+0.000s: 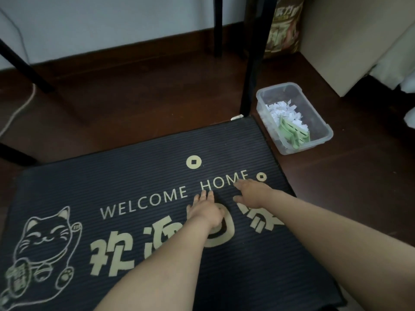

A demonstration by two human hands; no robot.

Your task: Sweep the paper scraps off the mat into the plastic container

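A dark ribbed doormat (125, 176) with "WELCOME HOME" lettering and a cat drawing covers the floor in front of me. My left hand (205, 209) lies flat on it, fingers straight, just below the word HOME. My right hand (252, 193) rests beside it, fingers spread over the mat near the letter E. A clear plastic container (323, 129) stands on the floor off the mat's far right corner. It holds white paper scraps (284, 113) and a green plastic tool (292, 133). One tiny white speck (203, 165) lies on the mat by the coin print.
Black table legs (251, 63) stand at the mat's far right corner and further back. A printed bag (284, 25) leans at the rear right beside a pale cabinet (350, 41). A white cord (18, 108) runs along the wooden floor at left.
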